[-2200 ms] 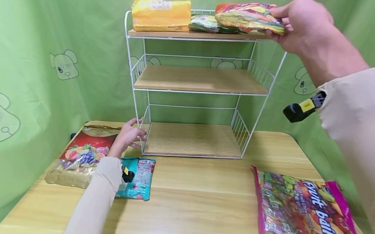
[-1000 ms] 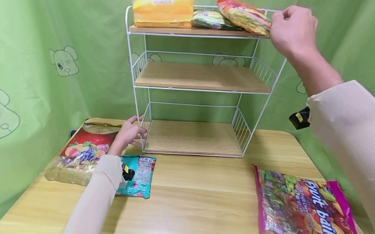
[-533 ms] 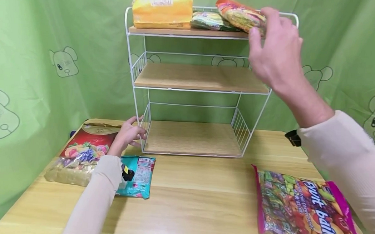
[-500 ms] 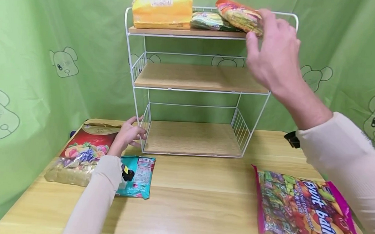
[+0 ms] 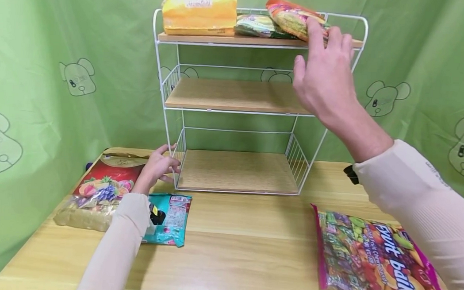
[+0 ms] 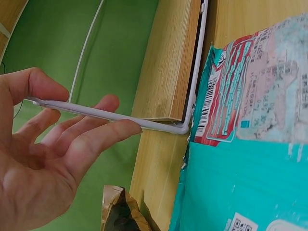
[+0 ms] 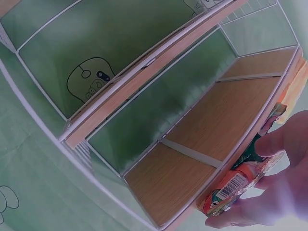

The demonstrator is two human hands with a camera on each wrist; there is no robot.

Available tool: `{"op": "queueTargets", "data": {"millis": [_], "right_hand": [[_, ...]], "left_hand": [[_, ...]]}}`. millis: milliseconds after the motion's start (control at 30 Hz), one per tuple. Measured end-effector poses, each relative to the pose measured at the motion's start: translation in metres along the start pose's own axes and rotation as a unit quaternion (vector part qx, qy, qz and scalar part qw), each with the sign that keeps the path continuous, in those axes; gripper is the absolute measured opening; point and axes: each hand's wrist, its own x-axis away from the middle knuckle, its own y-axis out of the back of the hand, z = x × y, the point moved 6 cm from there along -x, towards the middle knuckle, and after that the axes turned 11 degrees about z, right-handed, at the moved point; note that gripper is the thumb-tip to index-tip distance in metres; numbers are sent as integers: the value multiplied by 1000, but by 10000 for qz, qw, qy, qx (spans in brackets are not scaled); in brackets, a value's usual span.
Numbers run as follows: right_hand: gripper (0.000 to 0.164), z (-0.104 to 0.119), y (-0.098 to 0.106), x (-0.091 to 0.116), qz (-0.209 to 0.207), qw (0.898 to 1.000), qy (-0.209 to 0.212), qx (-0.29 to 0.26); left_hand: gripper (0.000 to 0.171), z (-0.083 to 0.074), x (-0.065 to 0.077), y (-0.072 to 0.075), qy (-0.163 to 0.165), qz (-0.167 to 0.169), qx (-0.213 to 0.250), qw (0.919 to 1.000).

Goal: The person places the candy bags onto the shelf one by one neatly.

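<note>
The left hand point(image 5: 156, 169) holds the left front post point(image 6: 96, 112) of the wire rack point(image 5: 239, 96) standing on the bench point(image 5: 241, 261). The right hand point(image 5: 328, 75), fingers extended and thumb apart, touches the orange bag point(image 5: 289, 17), which lies tilted on the top shelf point(image 5: 262, 41), partly over the green packet point(image 5: 257, 26).

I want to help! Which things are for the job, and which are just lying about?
For the job, probably: rack gripped by left hand; yellow pack, green bag on top; orange bag at right hand.
Lying on the table: red bag, teal pack, pink-edged bag.
</note>
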Motion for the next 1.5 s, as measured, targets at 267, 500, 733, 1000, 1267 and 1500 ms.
{"op": "queueTargets", "data": {"millis": [267, 500, 733, 1000, 1267, 1500], "right_hand": [[65, 1, -3, -7, 40, 10000, -33, -51], [68, -3, -6, -17, -140, 9997, 65, -169], [75, -4, -7, -27, -163, 9998, -33, -145], [79, -4, -7, -36, -125, 9996, -163, -211], [85, -5, -10, -37, -111, 9994, -95, -317], [82, -9, -12, -37, -213, 9993, 56, -308]], "left_hand": [[74, -1, 1, -1, -23, -12, 50, 10000], [73, 0, 2, 0, 16, -15, 12, 10000], [74, 1, 0, -2, 35, 11, -24, 10000], [74, 0, 1, -1, -1, -8, -2, 10000], [73, -1, 1, 1, -16, -52, 4, 10000], [74, -1, 1, 0, -3, 3, 23, 10000]]}}
